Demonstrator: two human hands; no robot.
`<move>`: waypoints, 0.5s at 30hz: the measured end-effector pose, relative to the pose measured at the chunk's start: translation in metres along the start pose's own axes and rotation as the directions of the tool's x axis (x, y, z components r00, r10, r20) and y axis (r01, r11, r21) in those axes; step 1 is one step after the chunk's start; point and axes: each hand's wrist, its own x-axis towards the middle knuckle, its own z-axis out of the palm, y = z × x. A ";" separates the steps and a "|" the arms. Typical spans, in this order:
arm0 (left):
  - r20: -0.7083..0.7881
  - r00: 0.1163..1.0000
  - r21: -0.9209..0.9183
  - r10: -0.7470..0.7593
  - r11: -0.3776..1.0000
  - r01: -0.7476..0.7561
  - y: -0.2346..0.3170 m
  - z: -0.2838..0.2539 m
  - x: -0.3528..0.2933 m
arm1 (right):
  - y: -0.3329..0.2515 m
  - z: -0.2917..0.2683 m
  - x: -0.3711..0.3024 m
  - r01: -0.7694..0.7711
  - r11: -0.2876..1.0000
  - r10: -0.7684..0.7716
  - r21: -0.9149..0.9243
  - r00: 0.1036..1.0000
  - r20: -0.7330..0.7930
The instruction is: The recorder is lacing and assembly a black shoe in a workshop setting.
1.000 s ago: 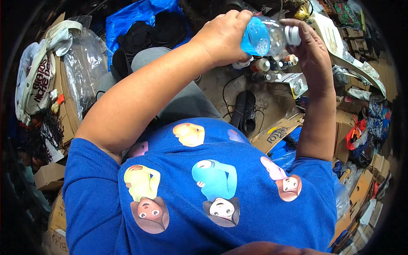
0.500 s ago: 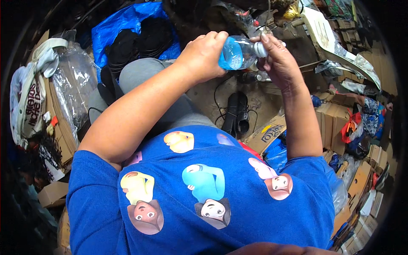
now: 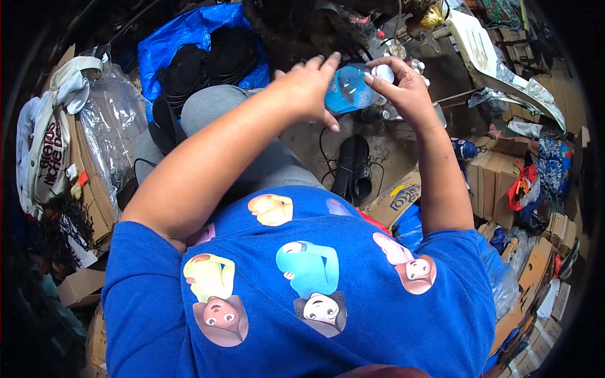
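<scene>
A clear plastic bottle with blue colouring and a white cap is held up beyond my knees, tilted toward the right. My right hand grips it near the shoulder, thumb on the near side and fingers on the far side by the cap. Beside the bottle's base, my left hand has its fingers spread and thumb apart, no longer wrapped round it. Whether the left palm still touches the base is hidden. Behind my right hand stand more bottles with white caps.
At the far left a blue bag holds stacked black pieces. A dirty white plastic chair part lies far right. Flattened cardboard lines the right side; clear plastic sheeting hangs left. A black shoe-like item lies on the floor.
My left hand has loosened from the bottle and spread its fingers. My right hand has moved from the cap to the bottle's shoulder, and the bottle has turned slightly.
</scene>
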 end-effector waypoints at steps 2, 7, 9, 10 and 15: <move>0.196 0.978 0.122 -0.066 0.992 0.042 0.001 -0.040 -0.009 | 0.027 0.003 0.012 0.157 0.943 -0.179 -0.293 0.983 -0.048; -0.102 0.991 -0.037 0.087 0.995 -0.091 -0.021 -0.109 -0.072 | 0.122 0.026 0.037 -0.025 0.763 -0.072 -0.646 0.990 -0.124; -0.163 0.987 -0.053 -0.008 0.999 -0.001 -0.025 -0.140 -0.109 | 0.155 0.040 0.046 -0.090 0.644 -0.021 -0.760 0.991 -0.135; -0.199 0.978 -0.057 -0.065 0.997 0.054 -0.032 -0.149 -0.126 | 0.167 0.046 0.047 -0.091 0.644 -0.013 -0.759 0.991 -0.130; -0.551 0.807 -0.197 -0.212 0.973 0.120 -0.044 -0.200 -0.229 | 0.200 0.065 0.062 -0.154 0.622 0.065 -0.768 0.987 -0.146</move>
